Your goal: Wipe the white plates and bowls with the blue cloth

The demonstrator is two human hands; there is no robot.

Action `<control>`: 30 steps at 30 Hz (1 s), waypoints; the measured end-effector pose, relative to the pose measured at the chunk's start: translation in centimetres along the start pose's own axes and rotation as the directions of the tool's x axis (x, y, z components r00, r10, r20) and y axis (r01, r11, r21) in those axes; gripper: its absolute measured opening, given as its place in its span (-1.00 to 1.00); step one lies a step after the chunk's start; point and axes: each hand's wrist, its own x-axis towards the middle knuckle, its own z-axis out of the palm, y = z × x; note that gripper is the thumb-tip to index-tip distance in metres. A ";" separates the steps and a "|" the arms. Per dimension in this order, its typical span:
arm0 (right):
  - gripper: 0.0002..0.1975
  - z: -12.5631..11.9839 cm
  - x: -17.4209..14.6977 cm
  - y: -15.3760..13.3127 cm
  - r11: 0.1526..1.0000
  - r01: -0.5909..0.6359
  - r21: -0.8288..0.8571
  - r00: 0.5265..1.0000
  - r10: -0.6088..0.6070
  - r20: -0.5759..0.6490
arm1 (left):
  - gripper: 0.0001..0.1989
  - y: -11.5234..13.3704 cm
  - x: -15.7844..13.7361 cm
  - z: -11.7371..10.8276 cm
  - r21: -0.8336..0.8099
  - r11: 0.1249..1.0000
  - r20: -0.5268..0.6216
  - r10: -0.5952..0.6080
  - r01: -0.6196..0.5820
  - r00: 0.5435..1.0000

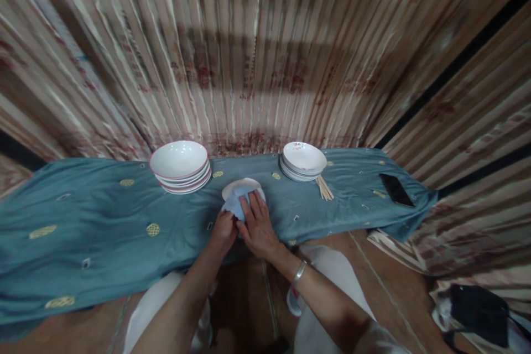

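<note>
A white dish (230,186) is in front of me near the table's front edge; its kind is partly hidden by a light blue cloth (237,200) and my hands. My left hand (225,229) is closed at the near-left side of the dish, apparently gripping its rim, with the fingertips hidden. My right hand (259,228), a silver bangle on its wrist, presses the cloth onto the dish, its fingers bent over the fabric. Behind and to the left stands a stack of white bowls (185,165) with red rims. Another stack of white bowls (304,160) with a floral pattern stands to the right.
Several wooden chopsticks (324,188) lie beside the right stack. A black phone (396,189) rests toward the table's right end. A teal patterned cloth (124,210) covers the table. A pleated curtain (257,66) hangs behind, and a dark bag (479,312) sits low at the right.
</note>
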 end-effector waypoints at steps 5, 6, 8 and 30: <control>-0.40 -0.5 0.3 0.4 0.997 0.018 -0.074 1.000 -0.019 -0.011 | -0.87 0.3 -0.3 1.2 -0.012 0.999 0.013 0.032 -0.032 0.999; -0.39 -0.6 0.4 0.5 0.996 0.014 -0.086 1.000 -0.016 -0.015 | -0.86 0.3 -0.3 1.4 -0.008 0.999 0.016 0.034 -0.034 0.999; -0.38 -1.0 0.4 0.8 0.995 0.000 -0.104 1.000 -0.003 -0.029 | -0.85 0.3 -0.2 1.6 0.003 0.999 0.025 0.037 -0.037 0.999; -0.48 -3.0 0.8 4.0 0.885 -0.464 -0.024 0.874 0.462 0.153 | -0.61 -0.9 0.5 3.6 0.473 0.827 0.226 0.220 -0.304 0.949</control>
